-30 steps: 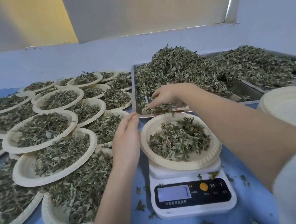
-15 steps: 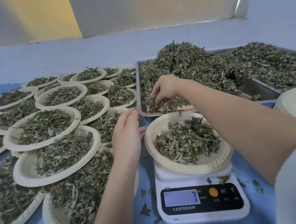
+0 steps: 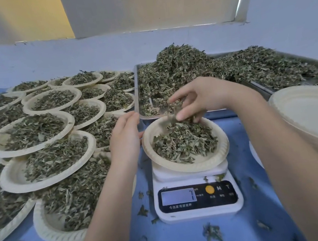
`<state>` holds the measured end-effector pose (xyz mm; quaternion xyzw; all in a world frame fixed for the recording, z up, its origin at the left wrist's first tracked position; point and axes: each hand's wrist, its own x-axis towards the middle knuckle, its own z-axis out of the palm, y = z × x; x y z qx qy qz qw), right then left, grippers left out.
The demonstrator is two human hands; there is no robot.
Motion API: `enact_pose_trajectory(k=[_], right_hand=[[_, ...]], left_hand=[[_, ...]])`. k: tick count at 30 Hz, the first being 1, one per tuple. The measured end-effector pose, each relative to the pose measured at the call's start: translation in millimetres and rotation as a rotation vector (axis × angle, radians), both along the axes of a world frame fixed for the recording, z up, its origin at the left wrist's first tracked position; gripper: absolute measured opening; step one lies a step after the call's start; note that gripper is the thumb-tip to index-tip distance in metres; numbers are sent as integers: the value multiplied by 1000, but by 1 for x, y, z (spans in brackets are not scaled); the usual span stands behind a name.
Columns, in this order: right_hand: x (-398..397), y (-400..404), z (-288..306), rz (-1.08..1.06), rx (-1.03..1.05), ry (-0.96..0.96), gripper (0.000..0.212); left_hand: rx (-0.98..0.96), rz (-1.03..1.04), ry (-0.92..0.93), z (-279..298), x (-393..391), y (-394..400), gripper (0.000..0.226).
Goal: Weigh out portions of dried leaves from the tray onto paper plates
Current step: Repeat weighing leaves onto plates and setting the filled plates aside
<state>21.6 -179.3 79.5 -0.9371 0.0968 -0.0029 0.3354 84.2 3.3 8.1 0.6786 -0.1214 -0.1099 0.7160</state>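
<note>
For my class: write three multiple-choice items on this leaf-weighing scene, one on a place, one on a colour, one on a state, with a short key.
1. Where does the paper plate being filled stand?
A. on the scale
B. inside the tray
C. on the plate stack

2. What colour is the round button on the scale?
A. green
B. orange
C. red

3. What is the right hand doing?
A. resting flat on the table
B. pressing the scale button
C. dropping dried leaves over the plate

Key: 1 A, the plate sits on the scale's platform. 2 B, the button shows orange. 3 C, leaves fall from its fingers above the plate.
</note>
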Motion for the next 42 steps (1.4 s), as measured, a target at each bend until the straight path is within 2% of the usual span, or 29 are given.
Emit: enact_pose_trajectory(k=[1, 3, 8, 11, 14, 17, 22, 26, 27, 28, 30, 31, 32, 36, 39, 42], right_hand=[[-6, 4, -1, 29, -43, 40, 44], [-13, 8, -3, 32, -112, -12, 39], [-23, 7, -15, -83, -59, -416, 13], [-27, 8, -26, -165, 38, -638, 11], [-28, 12, -34, -247, 94, -764, 13], [-28, 14, -39, -308, 202, -840, 15], [-26, 15, -47, -326, 225, -824, 15], [-17, 15, -47, -461, 231, -921, 13], [-10, 14, -44, -493, 141, -896, 13], [-1, 13, -40, -484, 20, -772, 25], [13, 12, -35, -363, -177, -311, 52], [16, 13, -35, -315, -206, -153, 57], [14, 13, -39, -293, -208, -85, 59], [-16, 16, -61, -337, -134, -183, 61], [-32, 20, -57, -430, 92, -210, 69], [-36, 27, -49, -490, 317, -201, 74]], left_hand=[[4, 0, -11, 0, -1, 0, 19], [12, 1, -26, 0, -3, 1, 20], [-8, 17, -17, -1, -6, 4, 20], [-14, 23, -17, 0, -7, 5, 19], [19, 38, -34, -1, -6, 5, 21], [47, 36, -35, -1, -8, 5, 21], [57, 10, -40, -2, -10, 7, 19], [100, -40, -70, -4, -9, 5, 13], [113, -54, -84, -5, -9, 4, 11], [131, -69, -102, -6, -9, 3, 11], [176, -98, -125, -9, -10, 1, 26], [197, -109, -128, -10, -11, -1, 31], [220, -115, -132, -11, -12, -1, 34], [279, -77, -183, -16, -15, -8, 39], [257, -15, -152, -15, -21, -16, 41], [117, 93, -42, -1, -21, -18, 46]])
